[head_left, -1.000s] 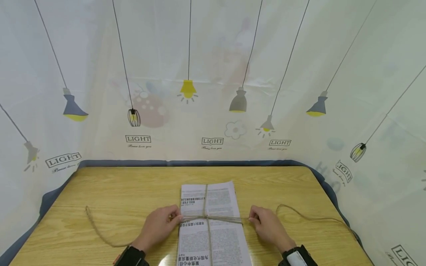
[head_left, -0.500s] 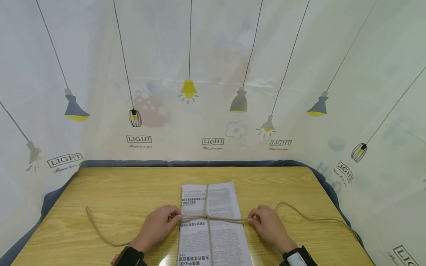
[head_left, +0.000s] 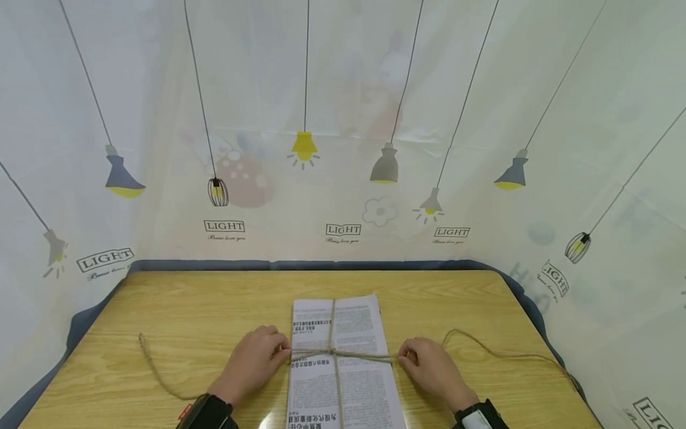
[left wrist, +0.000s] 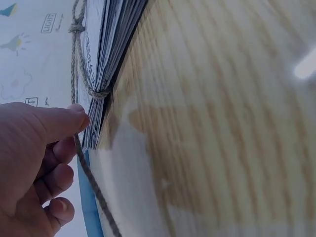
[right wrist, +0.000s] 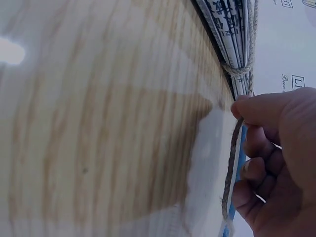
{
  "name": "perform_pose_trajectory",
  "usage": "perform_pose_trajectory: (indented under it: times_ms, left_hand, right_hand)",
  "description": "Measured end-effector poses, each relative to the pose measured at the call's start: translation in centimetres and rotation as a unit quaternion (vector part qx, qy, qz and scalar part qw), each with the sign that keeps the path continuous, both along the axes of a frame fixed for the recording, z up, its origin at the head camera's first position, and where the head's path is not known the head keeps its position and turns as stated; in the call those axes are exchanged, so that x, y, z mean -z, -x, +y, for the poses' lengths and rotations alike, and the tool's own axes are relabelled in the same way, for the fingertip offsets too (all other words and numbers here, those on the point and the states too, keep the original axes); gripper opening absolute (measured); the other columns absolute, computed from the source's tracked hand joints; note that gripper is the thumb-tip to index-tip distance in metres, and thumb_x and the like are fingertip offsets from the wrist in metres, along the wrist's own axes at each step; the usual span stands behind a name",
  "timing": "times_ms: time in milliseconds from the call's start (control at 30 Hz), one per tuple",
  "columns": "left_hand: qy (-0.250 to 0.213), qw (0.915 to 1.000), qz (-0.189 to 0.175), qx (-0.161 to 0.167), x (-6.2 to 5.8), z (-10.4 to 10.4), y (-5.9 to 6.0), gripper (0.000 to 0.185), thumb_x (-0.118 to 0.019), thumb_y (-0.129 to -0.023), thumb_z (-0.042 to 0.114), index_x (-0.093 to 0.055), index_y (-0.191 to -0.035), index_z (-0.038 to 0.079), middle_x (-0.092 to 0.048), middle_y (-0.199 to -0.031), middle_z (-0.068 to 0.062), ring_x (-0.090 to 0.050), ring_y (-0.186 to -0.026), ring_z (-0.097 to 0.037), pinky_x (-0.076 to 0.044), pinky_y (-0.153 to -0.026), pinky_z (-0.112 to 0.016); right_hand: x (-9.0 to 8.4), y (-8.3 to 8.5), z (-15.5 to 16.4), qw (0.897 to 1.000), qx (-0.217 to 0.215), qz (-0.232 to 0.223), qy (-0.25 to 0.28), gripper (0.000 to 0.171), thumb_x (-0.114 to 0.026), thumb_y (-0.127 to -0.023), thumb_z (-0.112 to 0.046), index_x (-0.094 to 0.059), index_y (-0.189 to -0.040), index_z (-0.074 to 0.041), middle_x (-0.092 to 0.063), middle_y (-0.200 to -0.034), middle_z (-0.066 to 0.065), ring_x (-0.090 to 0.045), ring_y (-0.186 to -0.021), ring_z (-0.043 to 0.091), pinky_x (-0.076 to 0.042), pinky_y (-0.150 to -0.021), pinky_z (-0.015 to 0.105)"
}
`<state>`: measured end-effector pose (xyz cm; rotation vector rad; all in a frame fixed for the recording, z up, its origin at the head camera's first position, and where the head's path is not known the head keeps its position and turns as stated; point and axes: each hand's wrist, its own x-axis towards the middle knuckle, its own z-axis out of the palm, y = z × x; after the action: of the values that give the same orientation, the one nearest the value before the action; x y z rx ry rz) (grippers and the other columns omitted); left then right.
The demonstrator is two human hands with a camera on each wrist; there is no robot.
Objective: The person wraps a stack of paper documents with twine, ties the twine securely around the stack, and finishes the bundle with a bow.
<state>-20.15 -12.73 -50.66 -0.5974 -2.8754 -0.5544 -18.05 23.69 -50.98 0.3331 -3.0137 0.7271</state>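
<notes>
I see left hand [head_left: 252, 364] and right hand [head_left: 433, 368] each pinching twine [head_left: 354, 355] beside paper stack [head_left: 343, 363] at table [head_left: 214, 310] centre. Knot tightening underway, I judge; next needs even outward pull.

Left hand [head_left: 252, 363] and right hand [head_left: 433, 369] low, fingers seemingly curled.

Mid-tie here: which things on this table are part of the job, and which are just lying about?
In use:
twine
newspaper stack
left hand, pinching twine
right hand, pinching twine

Just there:
wooden table
lamp-print curtain
</notes>
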Motion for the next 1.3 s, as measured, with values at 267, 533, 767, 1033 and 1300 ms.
perform_pose_trajectory:
  times_ms: [267, 533, 767, 1033, 1300]
  left_hand:
    - [0.042, 0.9991, -0.008, -0.003, -0.8, 0.0, 0.2, 0.013, -0.071, -0.089, 0.025, -0.065, -0.077, 0.026, -0.049, -0.071, 0.017, -0.04, -0.064, -0.001, -0.036, -0.061, -0.021]
    - [0.064, 0.9971, -0.036, -0.022, -1.8, -0.2, 0.4, 0.017, -0.068, -0.092, 0.028, -0.06, -0.078, 0.022, -0.049, -0.069, 0.012, -0.04, -0.062, -0.006, -0.034, -0.059, -0.023]
    - [0.047, 0.9983, -0.023, -0.026, -1.8, -0.2, 0.8, 0.013, -0.066, -0.092, 0.021, -0.063, -0.08, 0.024, -0.054, -0.073, 0.013, -0.042, -0.064, -0.004, -0.038, -0.061, -0.023]
    - [0.027, 0.9995, -0.011, -0.012, -3.3, 0.4, 1.1, 0.017, -0.064, -0.095, 0.025, -0.056, -0.08, 0.025, -0.048, -0.068, 0.013, -0.04, -0.062, -0.005, -0.034, -0.06, -0.023]
    - [-0.005, 0.9996, -0.01, 0.026, -4.8, 2.1, 1.8, 0.008, -0.063, -0.095, 0.025, -0.064, -0.088, 0.021, -0.055, -0.074, 0.015, -0.044, -0.061, -0.002, -0.037, -0.058, -0.021]
  right_hand:
    - [0.0, 0.0, 0.1, 1.0, -0.006, 0.0, -0.002, 0.009, -0.068, -0.09, -0.019, -0.064, -0.082, -0.021, -0.043, -0.062, -0.011, -0.038, -0.057, 0.001, -0.032, -0.054, 0.02]
    - [0.0, 0.0, -0.1, 1.0, -0.004, -0.015, 0.001, 0.006, -0.067, -0.088, -0.015, -0.065, -0.084, -0.017, -0.045, -0.064, -0.01, -0.04, -0.058, 0.003, -0.032, -0.054, 0.02]
    - [-0.1, -0.3, -0.2, 1.0, -0.003, -0.026, -0.006, 0.008, -0.067, -0.087, -0.011, -0.064, -0.082, -0.016, -0.045, -0.064, -0.009, -0.04, -0.058, 0.004, -0.032, -0.054, 0.021]
    - [-0.1, -0.5, -0.1, 1.0, 0.02, -0.02, -0.011, 0.007, -0.069, -0.087, -0.014, -0.064, -0.083, -0.016, -0.045, -0.06, -0.01, -0.039, -0.053, 0.003, -0.031, -0.051, 0.021]
    - [-0.2, -0.4, -0.3, 0.999, 0.05, -0.009, -0.011, 0.007, -0.069, -0.089, -0.017, -0.064, -0.085, -0.018, -0.046, -0.055, -0.011, -0.04, -0.048, 0.004, -0.031, -0.048, 0.02]
